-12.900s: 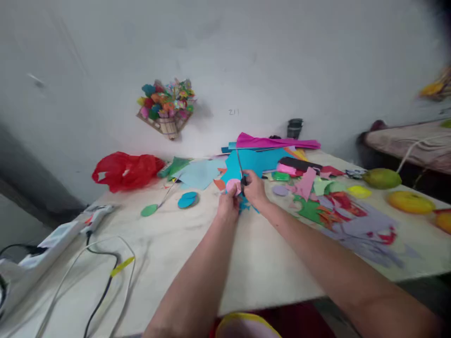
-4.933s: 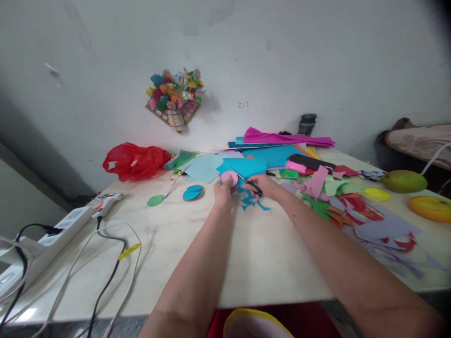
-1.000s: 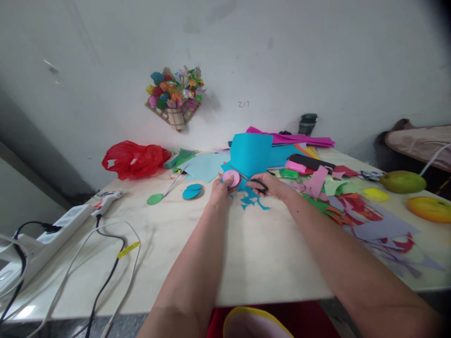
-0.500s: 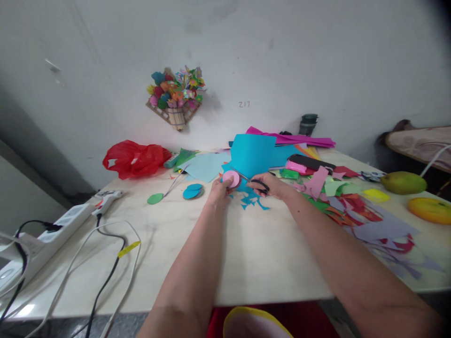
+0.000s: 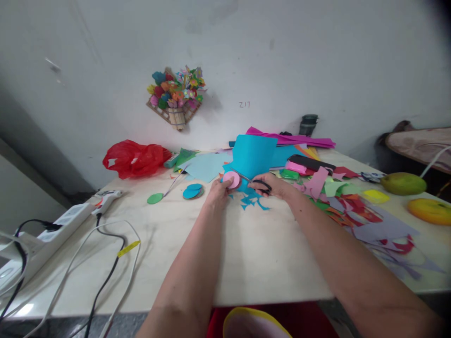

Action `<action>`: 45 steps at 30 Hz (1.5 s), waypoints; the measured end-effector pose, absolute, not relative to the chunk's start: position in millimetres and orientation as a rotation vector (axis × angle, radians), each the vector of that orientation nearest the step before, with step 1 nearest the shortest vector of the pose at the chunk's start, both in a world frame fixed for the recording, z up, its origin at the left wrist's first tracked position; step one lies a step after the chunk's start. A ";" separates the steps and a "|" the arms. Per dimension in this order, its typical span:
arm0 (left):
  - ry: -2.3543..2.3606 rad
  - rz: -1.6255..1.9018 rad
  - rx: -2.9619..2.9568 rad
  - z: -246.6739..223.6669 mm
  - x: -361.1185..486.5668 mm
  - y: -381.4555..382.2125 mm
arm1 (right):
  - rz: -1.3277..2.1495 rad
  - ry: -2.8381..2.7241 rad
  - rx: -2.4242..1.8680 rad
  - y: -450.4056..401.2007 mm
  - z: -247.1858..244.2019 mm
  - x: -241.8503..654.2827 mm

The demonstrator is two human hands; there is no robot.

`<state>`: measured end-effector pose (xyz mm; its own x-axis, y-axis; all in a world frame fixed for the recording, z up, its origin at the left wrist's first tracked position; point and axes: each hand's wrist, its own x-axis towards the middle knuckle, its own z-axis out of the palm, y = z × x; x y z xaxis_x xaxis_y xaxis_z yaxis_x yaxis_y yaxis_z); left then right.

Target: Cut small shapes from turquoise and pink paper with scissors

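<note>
My left hand (image 5: 221, 188) pinches a round pink paper disc (image 5: 231, 180) together with a blue sheet of paper (image 5: 255, 152) that stands up behind it. The thumb lies on the disc. In my right hand (image 5: 272, 186) are black-handled scissors (image 5: 262, 185), fingers through the loops. Their blades point left at the blue sheet beside the disc's upper right edge. Under both hands lie small blue paper scraps (image 5: 254, 202). Left of my left hand rest several blue paper circles (image 5: 192, 191) in an overlapping pile, and a green paper circle (image 5: 155, 198).
At right are colourful paper scraps (image 5: 355, 211), a black phone-like object (image 5: 312, 162) and a green mango (image 5: 403, 183). A red plastic bag (image 5: 136, 158) sits at the back left. A power strip (image 5: 52, 234) and cables occupy the left side. Magenta paper (image 5: 303, 140) lies by the wall.
My right hand and the scissors have shifted slightly to the right. The blue sheet has moved a little to the right, while the pink disc stays almost in place.
</note>
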<state>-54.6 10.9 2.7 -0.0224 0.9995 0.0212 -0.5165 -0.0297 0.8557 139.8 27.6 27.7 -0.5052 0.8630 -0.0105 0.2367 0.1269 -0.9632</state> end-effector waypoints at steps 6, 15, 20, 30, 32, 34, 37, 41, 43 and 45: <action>0.804 1.444 0.814 0.9 -56.3 13.4 | 1.402 -1.823 -1.073 24.5 30.8 138.4; 0.807 1.419 0.840 -2.0 -62.0 15.9 | 1.391 -1.846 -1.068 25.6 30.2 140.4; 0.852 1.384 0.862 -0.2 -62.9 14.5 | 1.407 -1.833 -1.096 27.7 29.1 142.7; 0.946 1.349 0.871 6.2 -62.1 9.9 | 1.465 -1.798 -1.056 31.2 23.9 143.9; 0.926 1.320 0.882 7.9 -61.8 7.5 | 1.494 -1.800 -1.033 32.0 22.9 144.6; 0.906 1.303 0.892 8.6 -61.4 6.0 | 1.509 -1.807 -1.010 31.6 22.6 145.0; 0.889 1.283 0.894 8.1 -60.8 6.0 | 1.482 -1.833 -0.995 29.1 23.7 144.3; 0.891 1.263 0.877 5.9 -61.0 8.4 | 1.418 -1.874 -1.024 25.5 26.6 142.1; 0.890 1.254 0.867 4.9 -61.3 9.3 | 1.394 -1.875 -1.046 24.8 27.5 140.6; 0.880 1.251 0.860 4.2 -61.6 9.8 | 1.378 -1.868 -1.064 24.9 27.6 139.0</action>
<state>-61.6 9.8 4.2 0.1016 0.9916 -0.0797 -0.4099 0.1148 0.9049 139.0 24.9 27.6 -0.5139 0.8578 -0.0058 0.2588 0.1486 -0.9544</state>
